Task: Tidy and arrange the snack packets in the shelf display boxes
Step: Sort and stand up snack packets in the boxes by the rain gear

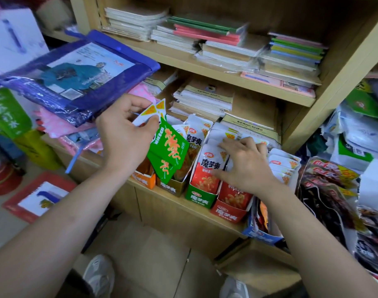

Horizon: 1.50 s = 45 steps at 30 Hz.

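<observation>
- The green packets (pixel 168 151) I hold are a small bunch of flat sachets, bright green with orange lettering, and their white top corners carry yellow and orange badges
- The other snack packets (pixel 209 166) are white at the top, with dark characters and a red lower half showing orange strips
- Five open-topped display boxes stand in a row along the shelf edge (pixel 162 203): an orange box (pixel 144 179), a gold box (pixel 173 187), a green box (pixel 199 197), a red box (pixel 228 211) and a blue box (pixel 259 232)
- The gold box holds upright packets with brownish fronts, and the green and red boxes are packed with the red-and-white ones standing in file
- I cannot tell what is in the orange box, and the blue one shows only dark and orange packet edges
- More white packets (pixel 284 166) are stacked just behind the red box
- My left hand (pixel 125 134) pinches the green bunch by its white tops between thumb and curled fingers, so the packets hang tilted below my thumb, with their lower ends over the orange and gold boxes
- My right hand (pixel 246 166) lies spread and flat, palm down, on the tops of the packets in the green and red boxes, with its straight fingertips reaching the white packet tops further back and gripping nothing
- The green bunch hangs to the left of my right hand, apart from it
</observation>
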Each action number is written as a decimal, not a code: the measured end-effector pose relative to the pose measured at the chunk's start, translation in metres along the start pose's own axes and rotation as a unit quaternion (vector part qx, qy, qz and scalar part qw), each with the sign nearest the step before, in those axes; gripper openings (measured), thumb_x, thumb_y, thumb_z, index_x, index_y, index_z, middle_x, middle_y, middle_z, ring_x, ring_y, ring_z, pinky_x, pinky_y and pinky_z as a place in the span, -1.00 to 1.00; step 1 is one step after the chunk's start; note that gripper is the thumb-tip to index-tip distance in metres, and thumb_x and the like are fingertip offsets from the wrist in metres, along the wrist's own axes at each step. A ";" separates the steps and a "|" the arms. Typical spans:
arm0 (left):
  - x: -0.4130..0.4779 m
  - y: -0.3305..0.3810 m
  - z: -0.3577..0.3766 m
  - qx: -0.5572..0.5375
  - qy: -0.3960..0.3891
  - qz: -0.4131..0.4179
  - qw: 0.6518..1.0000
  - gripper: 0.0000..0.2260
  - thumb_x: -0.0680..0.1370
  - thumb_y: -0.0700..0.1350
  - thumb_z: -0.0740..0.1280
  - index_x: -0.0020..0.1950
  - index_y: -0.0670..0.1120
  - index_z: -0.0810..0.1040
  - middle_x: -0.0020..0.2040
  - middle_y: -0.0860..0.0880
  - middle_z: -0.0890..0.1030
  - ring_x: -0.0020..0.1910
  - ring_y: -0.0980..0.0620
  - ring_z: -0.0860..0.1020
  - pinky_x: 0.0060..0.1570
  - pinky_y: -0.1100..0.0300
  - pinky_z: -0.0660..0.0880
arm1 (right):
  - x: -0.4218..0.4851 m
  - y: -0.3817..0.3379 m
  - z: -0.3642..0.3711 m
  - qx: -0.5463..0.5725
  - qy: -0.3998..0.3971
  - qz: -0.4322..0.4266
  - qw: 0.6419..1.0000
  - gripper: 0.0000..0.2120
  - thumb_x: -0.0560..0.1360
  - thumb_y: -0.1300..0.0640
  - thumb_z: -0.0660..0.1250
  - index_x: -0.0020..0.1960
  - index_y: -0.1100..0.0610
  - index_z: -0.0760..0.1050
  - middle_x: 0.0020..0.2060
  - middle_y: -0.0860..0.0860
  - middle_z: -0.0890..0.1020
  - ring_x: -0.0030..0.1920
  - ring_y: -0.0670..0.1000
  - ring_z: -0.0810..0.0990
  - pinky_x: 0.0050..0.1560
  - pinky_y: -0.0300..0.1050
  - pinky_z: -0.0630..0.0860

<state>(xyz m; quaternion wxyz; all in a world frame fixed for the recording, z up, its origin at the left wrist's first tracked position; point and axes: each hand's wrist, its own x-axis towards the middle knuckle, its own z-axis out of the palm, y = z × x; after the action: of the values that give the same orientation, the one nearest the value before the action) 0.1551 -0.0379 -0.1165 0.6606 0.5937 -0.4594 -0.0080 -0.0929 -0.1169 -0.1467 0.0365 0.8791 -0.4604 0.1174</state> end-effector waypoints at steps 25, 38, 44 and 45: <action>-0.002 -0.004 0.002 0.003 -0.017 0.010 1.000 -0.79 0.43 -0.22 0.52 -0.06 0.04 0.60 -0.18 0.17 0.67 -0.21 0.16 0.67 -0.16 0.09 0.63 | -0.035 0.001 -0.020 0.146 0.012 -0.117 0.982 -0.69 0.23 0.13 0.68 -0.16 -0.01 0.60 -0.03 -0.31 0.52 0.19 -0.51 0.21 0.23 0.12 0.12; -0.003 -0.004 0.002 -0.018 -0.014 -0.010 1.000 -0.81 0.45 -0.23 0.52 -0.04 0.00 0.61 -0.16 0.12 0.68 -0.19 0.13 0.68 -0.18 0.18 0.61 | -0.017 -0.001 -0.003 0.150 0.022 -0.063 0.986 -0.82 0.42 0.04 0.57 -0.29 -0.01 0.60 -0.43 -0.09 0.59 -0.31 0.05 0.52 0.25 0.05 0.29; -0.003 0.001 0.000 -0.042 0.015 0.006 0.999 -0.82 0.48 -0.22 0.51 0.01 -0.05 0.60 -0.12 0.01 0.68 -0.15 0.08 0.68 -0.15 0.25 0.58 | -0.011 0.001 -0.012 0.280 0.087 0.026 0.956 -0.53 0.48 0.12 0.52 -0.47 0.15 0.33 -0.58 0.03 0.31 -0.51 -0.02 0.20 -0.46 -0.11 0.21; -0.003 0.003 0.000 -0.045 0.019 0.010 0.999 -0.82 0.49 -0.22 0.51 0.01 -0.05 0.59 -0.11 0.00 0.67 -0.14 0.08 0.68 -0.15 0.25 0.58 | -0.010 0.000 -0.016 0.299 0.102 0.041 0.948 -0.50 0.48 0.14 0.52 -0.47 0.15 0.29 -0.57 0.02 0.28 -0.49 -0.07 0.17 -0.46 -0.12 0.16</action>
<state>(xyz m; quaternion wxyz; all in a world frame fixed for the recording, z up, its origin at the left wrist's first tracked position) 0.1521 -0.0351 -0.1164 0.6949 0.5591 -0.4520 -0.0108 -0.1016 -0.1063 -0.1336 -0.1858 0.8132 -0.4341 0.3402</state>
